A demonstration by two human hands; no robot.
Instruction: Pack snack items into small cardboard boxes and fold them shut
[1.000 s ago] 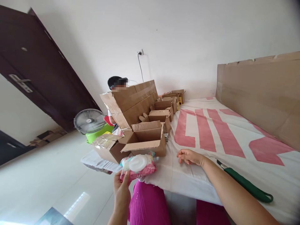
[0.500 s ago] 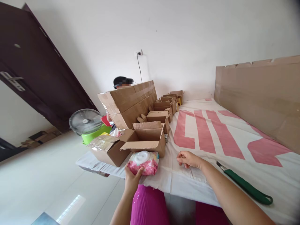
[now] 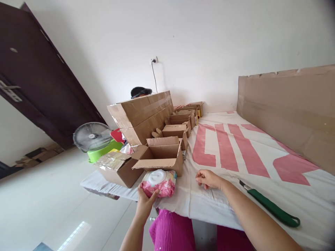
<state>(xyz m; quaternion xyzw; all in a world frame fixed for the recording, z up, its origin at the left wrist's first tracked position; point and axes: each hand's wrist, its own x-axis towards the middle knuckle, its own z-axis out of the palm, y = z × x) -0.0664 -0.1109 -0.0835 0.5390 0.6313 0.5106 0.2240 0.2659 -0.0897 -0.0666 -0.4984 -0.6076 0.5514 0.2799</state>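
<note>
My left hand (image 3: 146, 198) grips the near left corner of a pink, flower-patterned pack of wet wipes (image 3: 167, 190), thumb on top. The pack has a white lid and sits at the table's front edge, just before an open cardboard box (image 3: 150, 163). That box's near flap hangs out over the back of the pack. On the cloth to the right rests my right hand (image 3: 209, 179), its fingers curled in and nothing visible in them. A green-handled box cutter (image 3: 273, 208) lies beyond my right forearm, blade pointing away to the left.
Several open boxes (image 3: 175, 131) run in a row toward the wall. Stacked taped cartons (image 3: 140, 120) stand left of them, with a capped person (image 3: 140, 92) behind. A closed box (image 3: 117, 166) is at the table's left corner. A cardboard panel (image 3: 285, 111) edges the right side.
My view has shifted slightly. The person behind the cartons has sunk lower, leaving mostly the cap showing. Both my hands keep their places, the left one still on the wipes.
</note>
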